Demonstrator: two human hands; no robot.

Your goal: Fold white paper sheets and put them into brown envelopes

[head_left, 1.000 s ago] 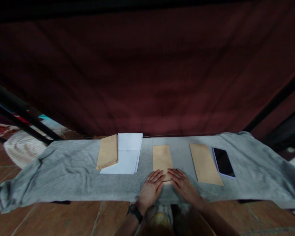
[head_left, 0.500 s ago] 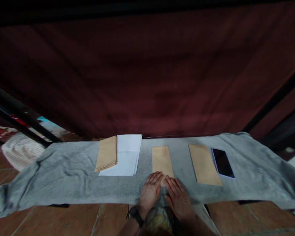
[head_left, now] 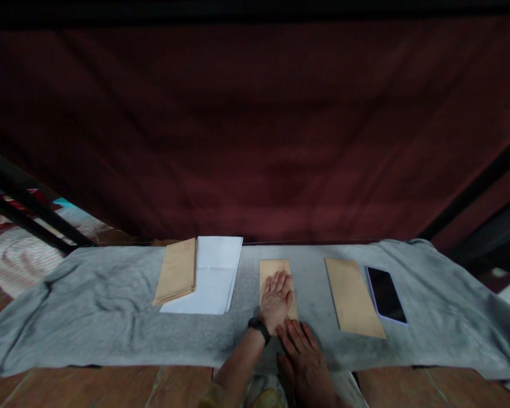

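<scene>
The left hand [head_left: 276, 302] hides the middle of the central brown envelope [head_left: 275, 265], and the right hand [head_left: 309, 365] overlaps its lower corner (whether they touch is unclear). The brown stack [head_left: 176, 269] covers part of the white sheets [head_left: 216, 277]. Faint marks on the envelope are too blurred to read. The picture's edges cut off the grey cloth [head_left: 102, 306] and striped fabric [head_left: 19, 258].

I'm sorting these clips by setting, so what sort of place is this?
Probably a room at home: a gray blanket spread as a work surface, a tiled floor, and striped cloth off left.
</scene>
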